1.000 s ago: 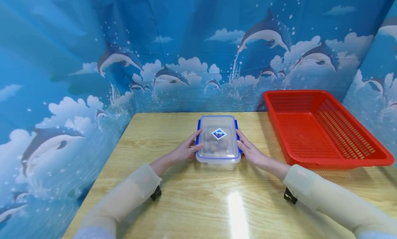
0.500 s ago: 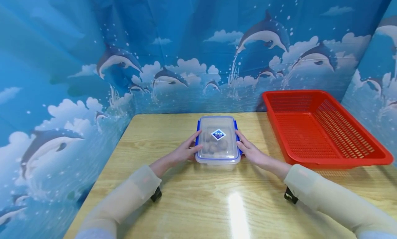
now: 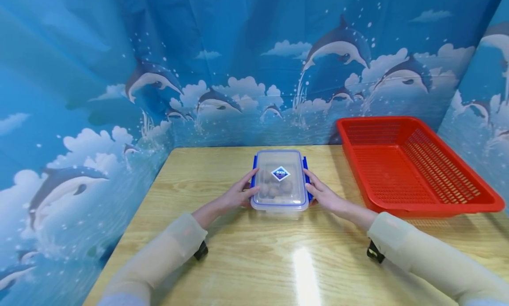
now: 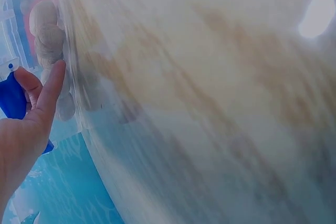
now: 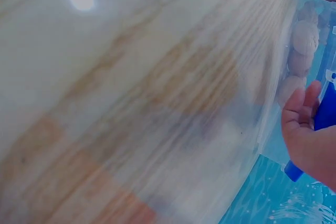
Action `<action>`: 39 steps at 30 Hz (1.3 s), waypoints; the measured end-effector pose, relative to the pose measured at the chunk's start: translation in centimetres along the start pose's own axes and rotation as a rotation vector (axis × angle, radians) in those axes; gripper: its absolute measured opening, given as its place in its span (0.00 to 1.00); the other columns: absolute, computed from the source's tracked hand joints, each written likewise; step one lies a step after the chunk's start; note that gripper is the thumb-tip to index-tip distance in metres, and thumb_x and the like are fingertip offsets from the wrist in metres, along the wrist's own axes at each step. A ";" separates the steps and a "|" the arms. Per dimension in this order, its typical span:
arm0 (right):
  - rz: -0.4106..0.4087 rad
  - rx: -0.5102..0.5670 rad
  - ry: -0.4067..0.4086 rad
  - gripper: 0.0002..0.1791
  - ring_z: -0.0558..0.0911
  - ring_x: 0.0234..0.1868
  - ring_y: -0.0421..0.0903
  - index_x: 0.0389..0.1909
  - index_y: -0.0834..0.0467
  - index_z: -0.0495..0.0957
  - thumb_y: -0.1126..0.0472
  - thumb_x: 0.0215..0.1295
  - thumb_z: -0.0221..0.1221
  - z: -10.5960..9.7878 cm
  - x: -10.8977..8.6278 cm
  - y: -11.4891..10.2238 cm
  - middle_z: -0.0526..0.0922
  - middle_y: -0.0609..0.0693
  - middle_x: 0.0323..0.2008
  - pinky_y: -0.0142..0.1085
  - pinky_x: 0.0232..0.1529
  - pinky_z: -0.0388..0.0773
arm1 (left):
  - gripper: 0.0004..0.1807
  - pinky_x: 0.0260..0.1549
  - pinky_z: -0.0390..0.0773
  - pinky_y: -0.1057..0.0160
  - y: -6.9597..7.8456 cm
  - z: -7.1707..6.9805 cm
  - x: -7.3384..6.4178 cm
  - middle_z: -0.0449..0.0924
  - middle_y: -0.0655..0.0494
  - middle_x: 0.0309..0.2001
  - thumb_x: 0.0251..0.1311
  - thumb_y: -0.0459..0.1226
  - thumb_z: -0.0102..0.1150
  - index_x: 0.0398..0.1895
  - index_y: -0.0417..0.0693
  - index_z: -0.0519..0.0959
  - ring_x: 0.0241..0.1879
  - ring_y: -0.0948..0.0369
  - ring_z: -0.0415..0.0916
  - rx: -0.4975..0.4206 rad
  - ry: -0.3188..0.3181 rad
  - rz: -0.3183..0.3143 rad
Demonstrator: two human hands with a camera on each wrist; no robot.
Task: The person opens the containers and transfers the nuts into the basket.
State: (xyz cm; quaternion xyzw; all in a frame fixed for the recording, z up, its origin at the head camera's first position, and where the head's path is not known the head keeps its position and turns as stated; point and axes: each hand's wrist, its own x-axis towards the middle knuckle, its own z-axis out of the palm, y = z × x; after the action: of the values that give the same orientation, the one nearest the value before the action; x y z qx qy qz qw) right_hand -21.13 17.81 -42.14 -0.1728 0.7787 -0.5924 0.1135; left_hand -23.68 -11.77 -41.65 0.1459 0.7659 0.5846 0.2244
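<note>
A clear plastic food container (image 3: 265, 164) with a blue-rimmed lid and a diamond-shaped label sits on the table. Several pale, roundish pieces (image 4: 50, 39) show through its wall. My left hand (image 3: 233, 195) grips the left side, thumb and index finger at the lid's edge and other fingers lower down. Beside those fingers a blue latch (image 4: 13, 98) sticks out in the left wrist view. On the opposite side my right hand (image 3: 327, 198) holds the right-hand blue latch (image 5: 326, 111), fingers curled at its edge. That latch stands slightly away from the lid.
A red slotted plastic basket (image 3: 385, 164) stands at the right, beyond my right forearm. The wood-grain table (image 3: 246, 262) reaches back to a blue dolphin-print curtain (image 3: 238, 41), which also hangs along the left and right sides. A black wrist strap (image 3: 374, 252) shows under the right sleeve.
The right latch has swung outward a little from the lid, and my right hand has shifted slightly right with it. My left hand and the container stay nearly in place.
</note>
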 end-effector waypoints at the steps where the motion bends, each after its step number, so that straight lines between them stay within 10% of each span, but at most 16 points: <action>1: -0.002 -0.019 0.005 0.30 0.79 0.39 0.51 0.74 0.69 0.37 0.67 0.78 0.38 0.0 0.0 -0.1 0.65 0.76 0.54 0.48 0.36 0.80 | 0.35 0.41 0.82 0.52 0.0 0.0 0.0 0.67 0.37 0.59 0.74 0.39 0.47 0.78 0.63 0.45 0.54 0.46 0.72 0.003 0.006 -0.003; 6: 0.003 -0.079 0.038 0.29 0.78 0.38 0.52 0.72 0.70 0.43 0.68 0.77 0.41 -0.2 0.2 -0.5 0.69 0.71 0.47 0.42 0.34 0.79 | 0.36 0.41 0.82 0.52 -0.1 0.0 0.1 0.66 0.37 0.61 0.73 0.40 0.48 0.78 0.65 0.46 0.54 0.46 0.73 0.003 0.024 -0.019; 11: 0.031 -0.111 0.063 0.30 0.73 0.55 0.64 0.73 0.71 0.46 0.68 0.75 0.44 -0.2 0.5 -0.8 0.60 0.78 0.61 0.47 0.49 0.78 | 0.36 0.40 0.82 0.52 -0.2 0.1 0.2 0.67 0.36 0.61 0.73 0.39 0.49 0.78 0.65 0.47 0.53 0.46 0.75 -0.011 0.031 -0.020; 20: 0.011 -0.407 0.150 0.31 0.43 0.71 0.72 0.71 0.68 0.56 0.58 0.73 0.51 -0.5 0.5 -1.2 0.44 0.73 0.72 0.66 0.66 0.42 | 0.36 0.41 0.82 0.51 0.0 0.1 0.2 0.68 0.34 0.61 0.73 0.37 0.48 0.78 0.64 0.46 0.53 0.44 0.75 -0.058 0.008 -0.009; 39: -0.038 -0.262 0.116 0.32 0.60 0.66 0.70 0.73 0.69 0.51 0.62 0.74 0.50 -0.2 0.8 -0.5 0.60 0.72 0.67 0.61 0.63 0.59 | 0.37 0.40 0.82 0.51 -0.4 -0.7 0.5 0.65 0.31 0.64 0.73 0.37 0.48 0.78 0.62 0.43 0.50 0.44 0.77 -0.062 -0.063 0.016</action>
State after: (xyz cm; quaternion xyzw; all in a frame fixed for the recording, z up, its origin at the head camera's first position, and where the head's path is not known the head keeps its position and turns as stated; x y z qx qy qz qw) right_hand -21.89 17.51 -41.57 -0.1662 0.8511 -0.4969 0.0334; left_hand -24.48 -12.22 -41.93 0.1632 0.7388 0.6049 0.2482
